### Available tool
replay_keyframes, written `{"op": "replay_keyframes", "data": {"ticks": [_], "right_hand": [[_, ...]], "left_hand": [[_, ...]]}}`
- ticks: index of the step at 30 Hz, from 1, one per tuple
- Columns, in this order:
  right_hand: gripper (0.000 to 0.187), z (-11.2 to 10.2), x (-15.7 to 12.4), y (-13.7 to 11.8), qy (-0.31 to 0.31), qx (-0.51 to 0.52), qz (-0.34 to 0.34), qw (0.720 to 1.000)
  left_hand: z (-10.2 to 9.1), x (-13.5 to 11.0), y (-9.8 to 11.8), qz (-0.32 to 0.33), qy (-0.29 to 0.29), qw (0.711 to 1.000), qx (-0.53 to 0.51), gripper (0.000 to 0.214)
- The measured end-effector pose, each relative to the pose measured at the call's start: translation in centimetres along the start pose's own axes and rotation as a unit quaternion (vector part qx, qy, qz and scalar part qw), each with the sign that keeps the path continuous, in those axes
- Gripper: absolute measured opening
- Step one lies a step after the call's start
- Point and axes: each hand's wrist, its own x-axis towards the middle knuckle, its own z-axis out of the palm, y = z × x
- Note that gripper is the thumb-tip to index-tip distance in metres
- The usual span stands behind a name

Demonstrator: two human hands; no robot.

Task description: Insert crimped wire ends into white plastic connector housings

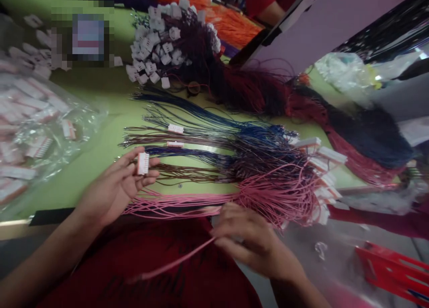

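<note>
A white and orange connector housing (143, 163) is held between the fingers of my left hand (115, 183), its row of slots facing up. My right hand (246, 236) pinches a pink wire (181, 258), whose free end trails down to the left in front of the red shirt and looks blurred. Beneath and between the hands lies a bundle of pink wires (187, 201). Beyond it run brown wires (191, 173), dark blue wires (187, 154) and blue wires (194, 109). Two loose connector housings (176, 128) rest on the wire rows.
A clear plastic bag (77, 107) of connector housings spreads at left. White-plugged dark wires (157, 48) pile at the back, with red and black wire bundles (254, 93) running right. More housings (326, 165) sit at the wires' right ends. Another person's arm (271, 13) shows at the top.
</note>
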Motion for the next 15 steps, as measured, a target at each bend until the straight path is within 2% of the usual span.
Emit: {"op": "replay_keyframes", "data": {"ticks": [3, 4, 5, 7, 9, 11, 15], "right_hand": [[0.014, 2.0, 3.3, -2.2, -0.105, 0.101, -0.067, 0.987], [0.012, 2.6, 4.4, -2.2, -0.087, 0.13, -0.048, 0.986], [0.011, 3.1, 5.3, -1.9, -0.036, 0.139, -0.003, 0.99], [0.013, 3.7, 6.6, -0.5, 0.112, 0.111, 0.112, 0.981], [0.013, 3.7, 7.2, 1.1, 0.222, 0.051, 0.183, 0.956], [0.01, 3.6, 7.4, 2.3, 0.247, 0.005, 0.181, 0.952], [0.009, 3.5, 7.6, 3.1, 0.232, -0.056, 0.126, 0.963]], "left_hand": [[0.8, -0.3, -1.5, -0.046, -0.035, 0.998, 0.028, 0.036], [1.0, -0.4, -2.0, -0.057, -0.049, 0.996, 0.042, 0.038], [1.0, -0.4, -2.3, -0.061, -0.059, 0.995, 0.056, 0.042], [0.8, -0.4, -2.8, -0.056, -0.067, 0.993, 0.081, 0.045], [0.4, -0.3, -2.9, -0.041, -0.064, 0.992, 0.1, 0.042], [0.2, 0.0, -2.8, -0.029, -0.056, 0.992, 0.107, 0.038], [0.2, 0.4, -2.4, -0.034, -0.032, 0.994, 0.095, 0.038]]}}
